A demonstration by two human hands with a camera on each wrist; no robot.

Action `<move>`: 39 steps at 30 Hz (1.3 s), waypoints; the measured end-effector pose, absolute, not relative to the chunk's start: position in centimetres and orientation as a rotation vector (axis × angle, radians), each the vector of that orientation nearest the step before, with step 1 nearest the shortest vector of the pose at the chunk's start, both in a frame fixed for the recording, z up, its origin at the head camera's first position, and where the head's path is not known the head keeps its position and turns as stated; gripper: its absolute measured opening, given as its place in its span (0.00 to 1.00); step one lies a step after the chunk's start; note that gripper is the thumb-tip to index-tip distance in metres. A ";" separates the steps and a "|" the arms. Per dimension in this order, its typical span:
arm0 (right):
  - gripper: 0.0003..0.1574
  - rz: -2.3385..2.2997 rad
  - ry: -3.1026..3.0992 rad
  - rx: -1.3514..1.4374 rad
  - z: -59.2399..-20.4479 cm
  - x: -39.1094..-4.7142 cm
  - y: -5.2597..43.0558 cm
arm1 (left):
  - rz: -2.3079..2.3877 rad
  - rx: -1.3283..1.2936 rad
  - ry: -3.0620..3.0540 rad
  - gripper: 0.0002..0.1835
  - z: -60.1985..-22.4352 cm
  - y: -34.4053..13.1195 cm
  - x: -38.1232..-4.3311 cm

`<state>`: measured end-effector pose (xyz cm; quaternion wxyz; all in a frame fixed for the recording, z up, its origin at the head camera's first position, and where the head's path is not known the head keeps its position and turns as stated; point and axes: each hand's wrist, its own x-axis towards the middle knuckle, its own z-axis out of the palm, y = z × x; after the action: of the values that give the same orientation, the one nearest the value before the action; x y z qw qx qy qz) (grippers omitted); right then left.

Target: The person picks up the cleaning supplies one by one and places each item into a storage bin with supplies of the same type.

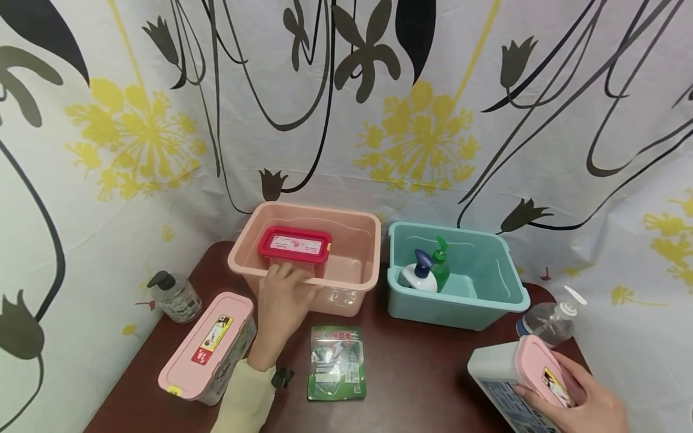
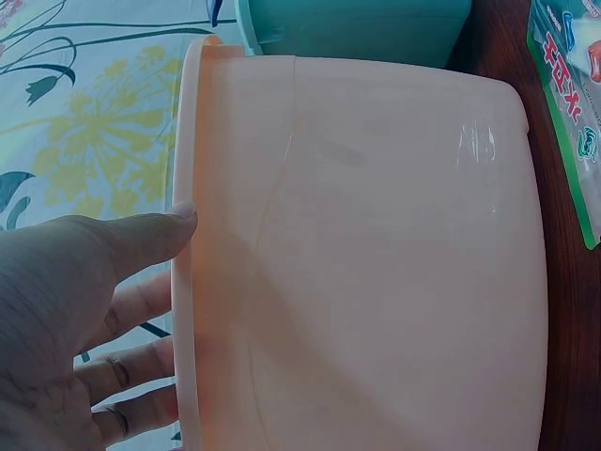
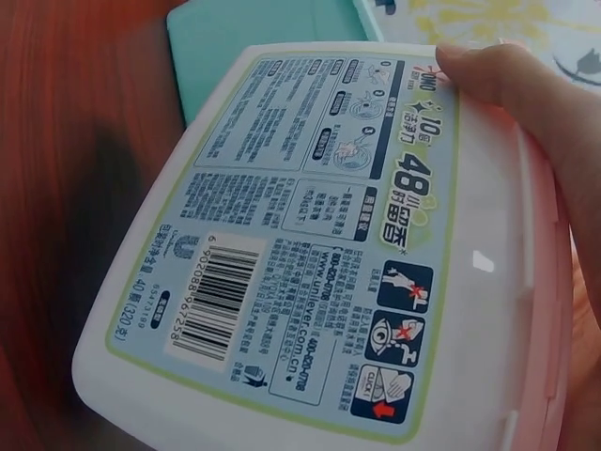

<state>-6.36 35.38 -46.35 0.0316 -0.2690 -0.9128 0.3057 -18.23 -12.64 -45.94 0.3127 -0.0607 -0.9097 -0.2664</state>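
Note:
My left hand (image 1: 284,297) is at the front rim of the pink bin (image 1: 357,300). In the left wrist view its thumb (image 2: 155,235) lies against the rim while the other fingers reach over it, loosely extended. Just beyond those fingers, inside the bin, stands a box with a red lid (image 1: 295,243). On the right, my right hand (image 1: 592,397) grips a white laundry capsule box (image 1: 495,361) by its pink-lidded end, tilted. The box's blue printed label (image 3: 310,244) with a barcode faces the right wrist camera.
A teal bin (image 1: 449,310) holds a white pump bottle (image 1: 419,276) and a green bottle (image 1: 441,270). A green pouch (image 1: 337,364) lies mid-table. Another pink-lidded box (image 1: 211,343) and a dark-topped pump bottle (image 1: 175,297) stand left; a clear pump bottle (image 1: 547,322) stands right.

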 end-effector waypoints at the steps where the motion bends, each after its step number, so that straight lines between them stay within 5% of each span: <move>1: 0.67 0.939 -2.809 -0.814 -46.3 -6.3 35.2 | -0.698 -0.160 -2.399 0.21 -45.9 -12.6 -18.2; 15: 0.63 0.967 -2.863 -0.655 -44.5 -6.7 34.0 | -0.690 -0.170 -2.403 0.22 -46.0 -12.7 -18.4; 39: 0.61 1.175 -2.831 -0.849 -44.0 -7.3 33.5 | -0.701 -0.167 -2.402 0.22 -46.1 -12.7 -18.2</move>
<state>-7.30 33.47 -44.00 -0.0196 -0.2668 -0.8899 0.3695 -18.21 -12.70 -46.09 0.3115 -0.0634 -0.9102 -0.2656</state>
